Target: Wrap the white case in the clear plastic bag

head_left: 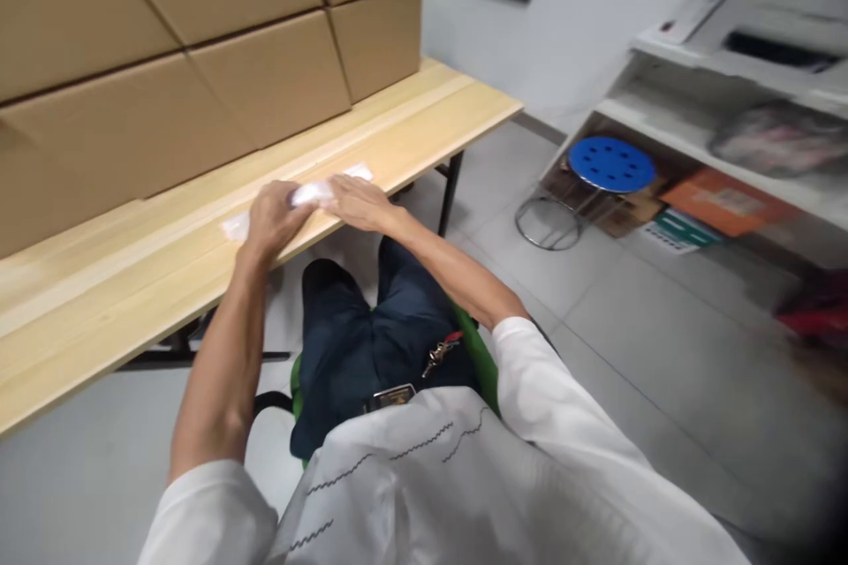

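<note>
A crumpled white piece, paper-like or thin plastic [311,192], lies near the front edge of the wooden table. My left hand [273,216] is closed on its left part, thumb towards the middle. From the other side my right hand [358,201] grips it, its fingers bent over the material. White ends show past both hands, a flat left end [235,227] and a right end [359,170]; whether they belong to the same piece is hidden under the hands. Blur hides its exact kind.
Large cardboard boxes [265,75] are stacked along the back of the table [457,101]. To the right, a blue round stool [610,164] stands by a white shelf [702,141] with a printer-like machine [782,35] on top. An orange box [725,199] sits low there.
</note>
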The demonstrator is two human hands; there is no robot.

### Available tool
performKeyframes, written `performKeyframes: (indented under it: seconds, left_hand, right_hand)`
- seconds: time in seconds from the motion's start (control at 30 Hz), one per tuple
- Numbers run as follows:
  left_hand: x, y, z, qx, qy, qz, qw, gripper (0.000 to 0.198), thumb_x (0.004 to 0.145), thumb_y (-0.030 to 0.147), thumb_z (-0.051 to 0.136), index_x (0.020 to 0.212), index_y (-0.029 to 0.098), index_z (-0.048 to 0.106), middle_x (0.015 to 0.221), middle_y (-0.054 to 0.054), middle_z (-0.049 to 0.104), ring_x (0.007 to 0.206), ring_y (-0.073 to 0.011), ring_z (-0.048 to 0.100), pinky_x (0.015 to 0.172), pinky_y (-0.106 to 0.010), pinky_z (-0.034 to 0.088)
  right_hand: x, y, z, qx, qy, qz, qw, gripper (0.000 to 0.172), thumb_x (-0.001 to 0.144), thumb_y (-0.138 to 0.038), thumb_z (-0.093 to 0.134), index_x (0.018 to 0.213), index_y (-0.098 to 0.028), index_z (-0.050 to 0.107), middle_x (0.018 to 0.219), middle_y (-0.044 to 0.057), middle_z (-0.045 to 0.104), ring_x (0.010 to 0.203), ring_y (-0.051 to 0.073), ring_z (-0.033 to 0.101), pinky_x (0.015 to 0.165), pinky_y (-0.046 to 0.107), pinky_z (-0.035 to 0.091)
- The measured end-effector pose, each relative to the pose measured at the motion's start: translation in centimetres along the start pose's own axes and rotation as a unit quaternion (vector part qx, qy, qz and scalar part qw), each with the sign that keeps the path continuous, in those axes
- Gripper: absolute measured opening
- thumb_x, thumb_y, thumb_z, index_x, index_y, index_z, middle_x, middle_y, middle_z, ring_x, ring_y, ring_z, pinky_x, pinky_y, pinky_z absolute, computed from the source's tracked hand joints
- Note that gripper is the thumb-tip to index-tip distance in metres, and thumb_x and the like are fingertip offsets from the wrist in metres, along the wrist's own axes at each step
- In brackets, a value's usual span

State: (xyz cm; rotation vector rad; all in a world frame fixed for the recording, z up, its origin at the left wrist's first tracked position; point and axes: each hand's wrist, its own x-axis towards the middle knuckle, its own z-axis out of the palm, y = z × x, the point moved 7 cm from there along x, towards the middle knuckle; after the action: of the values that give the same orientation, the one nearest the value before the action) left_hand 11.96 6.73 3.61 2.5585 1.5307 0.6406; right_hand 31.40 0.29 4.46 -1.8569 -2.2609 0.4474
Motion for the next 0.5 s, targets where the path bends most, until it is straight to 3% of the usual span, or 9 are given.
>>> performKeyframes:
  seconds: [0.13,0.27,0.37,0.5]
  left_hand:
    - [0.1,-0.7,0.0,0.005,-0.004,-0.013,1.000,0.044,0.100,0.067,0.064,0.125,0.033,0.078,0.129,-0.009,0.087,0.124,-0.0392,0.076,0.115,-0.056,0.063]
    - [0.0,-1.2,0.2,0.009,0.005,0.006,1.000,0.047,0.099,0.066,0.061,0.127,0.032,0.076,0.134,-0.007,0.086,0.129,-0.0376,0.075,0.122,-0.056,0.062]
    - [0.1,-1.2,0.2,0.015,0.011,0.008,1.000,0.042,0.100,0.062,0.060,0.123,0.030,0.074,0.134,-0.005,0.086,0.128,-0.0364,0.074,0.123,-0.058,0.061]
    - [-0.4,0.2,0.3,0.010,-0.012,0.022,1.000,0.049,0.106,0.062,0.056,0.128,0.025,0.079,0.141,-0.017,0.088,0.133,-0.0402,0.076,0.126,-0.060,0.060]
  right_hand:
    - [0.0,1.2,-1.2,-0.047,0.091,-0.011,0.995,0.066,0.129,-0.060,0.032,0.184,-0.035,0.059,0.194,-0.010,0.058,0.184,0.020,0.050,0.152,0.038,0.035]
    - [0.7,-2.8,0.0,-0.041,0.105,-0.097,0.989,0.073,0.126,-0.061,0.028,0.193,-0.041,0.047,0.201,-0.022,0.040,0.191,0.007,0.032,0.156,0.026,0.021]
    - [1.6,-5.0,0.6,-0.004,0.087,-0.125,0.988,0.072,0.125,-0.060,0.033,0.193,-0.046,0.047,0.199,-0.027,0.042,0.191,0.009,0.031,0.157,0.026,0.019]
    - [2.0,-4.9,1.4,0.041,0.052,-0.122,0.990,0.072,0.126,-0.046,0.038,0.194,-0.024,0.045,0.203,-0.009,0.043,0.189,0.013,0.038,0.156,0.034,0.027]
